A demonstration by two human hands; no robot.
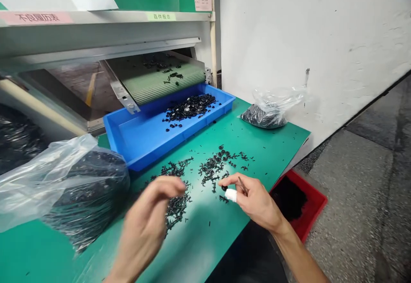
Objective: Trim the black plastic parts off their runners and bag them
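Note:
My right hand [248, 197] pinches a small round black part [224, 187] between the thumb, wrapped in white tape [230, 195], and the index finger. A thin brownish stick-like tool [242, 186] also lies in this hand. My left hand [149, 218] is raised over the green table, blurred, with its fingers curled; whether it holds anything cannot be made out. Below it and partly covered by it spreads a pile of small branched black plastic pieces [176, 208]. Another scatter of black parts [213, 163] lies just beyond my right hand.
A blue tray [141, 152] with round black parts [191, 107] sits under a green ribbed conveyor belt [160, 84]. Clear plastic bags of black pieces stand left [93, 189] and back right [266, 114]. Beyond the table's right edge is a red bin [316, 206] with black contents.

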